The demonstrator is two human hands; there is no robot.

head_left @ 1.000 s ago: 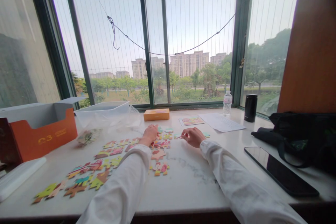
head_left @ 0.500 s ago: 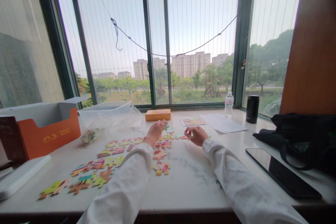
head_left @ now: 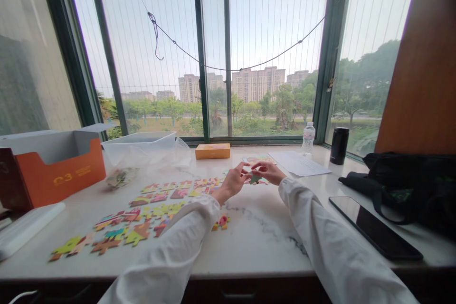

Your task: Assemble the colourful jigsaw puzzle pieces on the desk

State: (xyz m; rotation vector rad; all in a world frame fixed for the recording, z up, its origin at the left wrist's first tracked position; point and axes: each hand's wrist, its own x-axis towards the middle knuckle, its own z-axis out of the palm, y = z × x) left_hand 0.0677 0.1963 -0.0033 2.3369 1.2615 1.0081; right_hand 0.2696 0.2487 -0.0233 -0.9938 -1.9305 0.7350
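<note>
A small teal jigsaw piece (head_left: 254,179) is pinched between the fingertips of my left hand (head_left: 233,181) and my right hand (head_left: 269,172), just above the white marble counter (head_left: 249,242). Many colourful wooden jigsaw pieces (head_left: 156,213) lie spread in loose rows to the left of my hands. A small joined group of pieces (head_left: 221,222) sits near my left sleeve (head_left: 185,242). Just beyond my fingers lies a picture card (head_left: 254,159), partly hidden by them.
An open orange carton (head_left: 53,171) and a clear plastic tub (head_left: 142,146) stand at the left, with a small bag of pieces (head_left: 121,178) in front. Further right are an orange box (head_left: 213,151), paper sheet (head_left: 298,163), water bottle (head_left: 308,137), black flask (head_left: 339,146), phone (head_left: 374,228), and black bag (head_left: 399,185).
My hands have come together above the counter, and the teal piece now rises between their fingertips. Earlier, they were apart and low among the pieces. The view has tilted slightly.
</note>
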